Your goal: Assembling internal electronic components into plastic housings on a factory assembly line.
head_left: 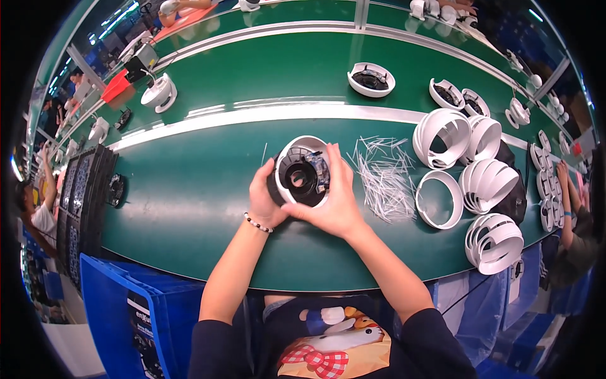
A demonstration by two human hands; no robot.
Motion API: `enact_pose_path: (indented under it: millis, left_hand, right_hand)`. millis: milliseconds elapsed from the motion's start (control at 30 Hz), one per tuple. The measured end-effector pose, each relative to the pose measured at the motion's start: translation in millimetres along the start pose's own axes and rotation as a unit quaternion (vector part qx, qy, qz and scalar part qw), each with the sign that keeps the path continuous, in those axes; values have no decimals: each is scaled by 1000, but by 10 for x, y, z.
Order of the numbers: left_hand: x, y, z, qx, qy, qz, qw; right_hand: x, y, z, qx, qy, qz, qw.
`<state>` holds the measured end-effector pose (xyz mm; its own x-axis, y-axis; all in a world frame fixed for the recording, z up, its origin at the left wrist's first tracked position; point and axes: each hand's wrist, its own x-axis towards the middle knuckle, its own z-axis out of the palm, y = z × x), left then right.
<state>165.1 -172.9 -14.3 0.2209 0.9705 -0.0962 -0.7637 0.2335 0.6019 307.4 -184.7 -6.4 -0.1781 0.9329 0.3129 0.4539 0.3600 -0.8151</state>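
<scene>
Between my two hands, above the green worktable (189,189), is a round white plastic housing (308,140) with a black ring-shaped insert (287,161) and a small circuit board (320,170) inside. My left hand (262,199) grips its left side, fingers mostly hidden behind it. My right hand (338,202) wraps the right side, thumb along the lower rim and fingertips at the upper right edge. A loose pile of thin white strips (385,180) lies just right of my right hand. One more thin strip (264,153) lies beyond my left hand.
Stacked white rings (493,243) and a single ring (440,199) stand at right. Black trays (79,208) pile up at left, near a small black part (116,189). A blue bin (132,284) is below. Similar housings (371,80) sit beyond the metal rail; other people work at both sides.
</scene>
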Motion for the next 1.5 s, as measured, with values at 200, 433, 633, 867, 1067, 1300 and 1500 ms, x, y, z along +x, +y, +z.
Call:
enact_pose_path:
  millis: [200,433,633,867,1067,1300,1500]
  left_hand:
    - [22,57,-40,-115,9,-75,990]
    - [49,67,94,-113,12,-132,985]
    - [-30,-66,-72,-120,27,-142,982]
    - [-50,-30,-23,-118,-53,-79,988]
    - [-25,-44,9,-85,68,-26,994]
    - [-63,-66,81,-90,33,-46,994]
    - [11,-44,73,-104,-7,-53,993]
  right_hand:
    - [132,-96,-290,-84,-110,-44,989]
    - [351,19,-502,-23,-195,-182,963]
    - [221,-125,-464,-122,-167,-190,960]
    - [169,-28,-448,140,-91,-56,984]
    - [-33,-92,-45,-33,-73,-39,996]
    - [-7,-205,-278,-56,-114,-20,992]
    - [150,-90,-233,-30,-58,-178,982]
